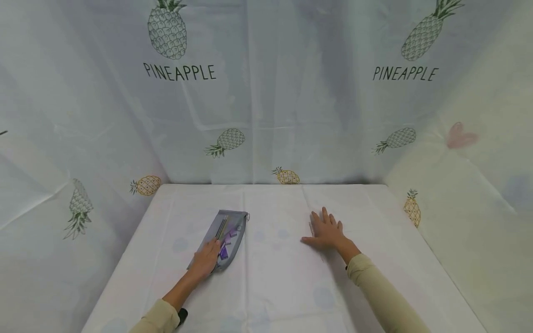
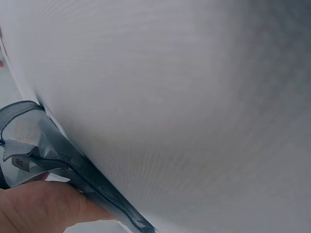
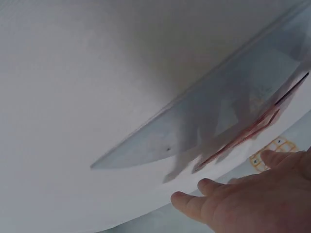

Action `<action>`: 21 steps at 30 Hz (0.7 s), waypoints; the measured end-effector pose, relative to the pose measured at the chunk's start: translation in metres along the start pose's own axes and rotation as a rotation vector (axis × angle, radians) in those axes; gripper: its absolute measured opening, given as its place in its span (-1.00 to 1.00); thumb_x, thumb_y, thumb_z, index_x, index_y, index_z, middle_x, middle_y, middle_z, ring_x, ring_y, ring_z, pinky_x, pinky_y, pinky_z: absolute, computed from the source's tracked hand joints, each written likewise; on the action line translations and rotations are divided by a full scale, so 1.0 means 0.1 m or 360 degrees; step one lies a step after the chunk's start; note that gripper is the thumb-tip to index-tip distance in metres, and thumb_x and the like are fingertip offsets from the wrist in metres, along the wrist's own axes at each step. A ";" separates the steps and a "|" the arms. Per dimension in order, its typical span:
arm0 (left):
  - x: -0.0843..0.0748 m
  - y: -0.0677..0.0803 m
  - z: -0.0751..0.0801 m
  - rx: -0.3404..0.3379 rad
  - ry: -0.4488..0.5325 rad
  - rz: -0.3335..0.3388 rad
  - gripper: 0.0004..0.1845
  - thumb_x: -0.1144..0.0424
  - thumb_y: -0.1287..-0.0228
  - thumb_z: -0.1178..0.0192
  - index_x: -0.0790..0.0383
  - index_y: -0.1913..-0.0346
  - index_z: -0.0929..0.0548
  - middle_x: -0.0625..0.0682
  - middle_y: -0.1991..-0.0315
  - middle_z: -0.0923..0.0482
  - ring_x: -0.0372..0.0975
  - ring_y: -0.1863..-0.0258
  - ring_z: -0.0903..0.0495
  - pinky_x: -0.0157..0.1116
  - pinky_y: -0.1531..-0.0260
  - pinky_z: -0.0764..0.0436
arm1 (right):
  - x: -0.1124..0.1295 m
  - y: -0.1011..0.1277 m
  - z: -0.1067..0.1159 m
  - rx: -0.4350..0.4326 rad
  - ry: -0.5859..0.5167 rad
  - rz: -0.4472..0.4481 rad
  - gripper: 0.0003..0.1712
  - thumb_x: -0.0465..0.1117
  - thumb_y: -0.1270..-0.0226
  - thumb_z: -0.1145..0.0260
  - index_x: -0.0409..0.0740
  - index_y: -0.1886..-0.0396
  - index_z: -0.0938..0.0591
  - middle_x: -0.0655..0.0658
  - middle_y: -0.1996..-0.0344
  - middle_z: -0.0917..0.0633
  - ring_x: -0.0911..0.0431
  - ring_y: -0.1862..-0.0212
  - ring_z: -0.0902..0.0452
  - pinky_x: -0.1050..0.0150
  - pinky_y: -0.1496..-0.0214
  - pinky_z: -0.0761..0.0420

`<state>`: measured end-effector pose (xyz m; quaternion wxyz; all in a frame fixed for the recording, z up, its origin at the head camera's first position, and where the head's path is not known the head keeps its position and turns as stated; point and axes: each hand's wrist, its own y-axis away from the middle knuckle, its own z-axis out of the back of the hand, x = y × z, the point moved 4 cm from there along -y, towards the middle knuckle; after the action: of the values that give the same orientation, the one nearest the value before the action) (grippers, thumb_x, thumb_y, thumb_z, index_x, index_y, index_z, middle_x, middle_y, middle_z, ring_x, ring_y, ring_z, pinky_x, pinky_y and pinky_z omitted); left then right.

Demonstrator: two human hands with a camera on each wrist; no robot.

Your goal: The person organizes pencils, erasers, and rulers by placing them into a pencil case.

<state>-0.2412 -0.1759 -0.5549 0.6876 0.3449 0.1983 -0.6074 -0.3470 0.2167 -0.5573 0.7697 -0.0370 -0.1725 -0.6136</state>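
A grey mesh pencil pouch (image 1: 237,240) lies left of centre on the table, with pencils and purple pieces showing through it. My left hand (image 1: 205,259) holds its near left side, fingers laid over the top. In the left wrist view the thumb (image 2: 53,206) is against the dark edge of the pouch (image 2: 77,167); the fingers are mostly hidden. My right hand (image 1: 326,231) is spread, palm down, to the right of centre. Near its fingers is a thin reddish-brown item (image 3: 238,138) with a dark end, its kind unclear.
A white cloth covers the table (image 1: 275,286), with creases and faint blue spots. Pale hanging sheets (image 1: 291,101) printed with pineapples close in the back and both sides. In the right wrist view a grey-blue pointed area (image 3: 160,138) lies beside the thin item.
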 end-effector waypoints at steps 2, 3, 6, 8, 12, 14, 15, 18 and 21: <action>0.00 0.00 0.00 0.0002 0.0009 0.0013 -0.26 -0.11 -0.62 0.48 0.46 -0.51 -0.04 0.44 -0.51 0.05 0.30 -0.53 0.17 0.35 -0.43 0.30 | -0.07 0.00 0.02 0.0013 -0.0018 0.0005 0.25 0.47 -0.09 -0.32 -0.10 -0.59 -0.06 -0.44 -0.56 0.10 -0.49 -0.51 0.16 -0.57 -0.37 0.11; 0.00 0.00 0.00 0.0000 0.0011 0.0015 -0.27 -0.11 -0.62 0.48 0.46 -0.51 -0.04 0.44 -0.51 0.05 0.30 -0.53 0.17 0.35 -0.43 0.30 | -0.09 0.00 0.04 0.0015 -0.0027 0.0012 0.24 0.44 -0.08 -0.37 -0.11 -0.57 -0.11 -0.44 -0.55 0.02 -0.47 -0.51 0.11 -0.57 -0.37 0.07; 0.01 0.01 0.00 -0.0006 0.0023 0.0014 -0.28 -0.09 -0.62 0.48 0.45 -0.51 -0.05 0.45 -0.51 0.05 0.31 -0.52 0.16 0.35 -0.43 0.30 | -0.16 0.00 0.11 -0.0019 -0.0014 0.0033 0.12 0.33 -0.03 -0.48 -0.16 -0.46 -0.31 -0.44 -0.45 -0.25 -0.44 -0.42 -0.16 -0.50 -0.31 -0.20; 0.01 0.01 0.00 -0.0011 0.0031 0.0021 -0.29 -0.09 -0.62 0.47 0.45 -0.51 -0.06 0.45 -0.51 0.05 0.32 -0.52 0.16 0.35 -0.43 0.30 | -0.20 -0.02 0.15 -0.0064 -0.0008 0.0039 0.02 0.26 0.03 -0.55 -0.17 -0.35 -0.44 -0.44 -0.34 -0.38 -0.42 -0.32 -0.31 -0.44 -0.22 -0.36; 0.02 0.00 0.00 -0.0011 0.0047 0.0043 -0.28 -0.10 -0.62 0.47 0.43 -0.52 -0.05 0.45 -0.51 0.06 0.31 -0.52 0.17 0.34 -0.43 0.32 | -0.27 -0.06 0.21 -0.0110 0.0015 -0.0004 -0.10 0.24 0.08 -0.59 -0.16 -0.19 -0.54 -0.42 -0.20 -0.47 -0.36 -0.16 -0.42 -0.34 -0.09 -0.47; 0.02 0.00 0.00 -0.0012 0.0046 0.0040 -0.27 -0.11 -0.62 0.48 0.43 -0.52 -0.05 0.45 -0.51 0.06 0.31 -0.52 0.17 0.33 -0.43 0.33 | -0.31 -0.07 0.22 -0.0115 0.0047 -0.0058 -0.08 0.30 0.12 -0.58 -0.18 -0.13 -0.54 -0.40 -0.12 -0.49 -0.31 -0.10 -0.44 -0.31 -0.07 -0.48; 0.03 0.00 0.00 -0.0012 0.0044 0.0034 -0.27 -0.11 -0.62 0.48 0.44 -0.52 -0.05 0.45 -0.51 0.06 0.31 -0.52 0.17 0.34 -0.43 0.33 | -0.33 -0.07 0.23 -0.0117 0.0058 -0.0087 -0.07 0.32 0.13 -0.57 -0.20 -0.09 -0.53 -0.39 -0.07 -0.49 -0.30 -0.07 -0.43 -0.32 -0.06 -0.47; 0.03 -0.01 -0.01 -0.0015 0.0028 0.0020 -0.28 -0.10 -0.62 0.48 0.44 -0.51 -0.05 0.45 -0.51 0.04 0.31 -0.52 0.16 0.33 -0.43 0.31 | -0.39 -0.06 0.23 -0.0133 0.0105 -0.0170 -0.08 0.42 0.15 -0.53 -0.22 0.06 -0.50 -0.32 0.08 -0.51 -0.26 0.01 -0.42 -0.29 -0.03 -0.46; 0.04 -0.02 -0.01 -0.0006 0.0020 0.0011 -0.28 -0.10 -0.62 0.48 0.45 -0.51 -0.05 0.44 -0.51 0.04 0.29 -0.53 0.15 0.33 -0.44 0.31 | -0.46 -0.05 0.22 -0.0162 0.0120 -0.0230 -0.12 0.46 0.13 -0.47 -0.21 0.21 -0.46 -0.25 0.23 -0.51 -0.24 0.08 -0.42 -0.23 0.02 -0.44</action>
<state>-0.2421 -0.1778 -0.5591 0.6891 0.3479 0.2025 -0.6026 -0.3656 0.2637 -0.5516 0.7264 -0.0402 -0.1143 -0.6765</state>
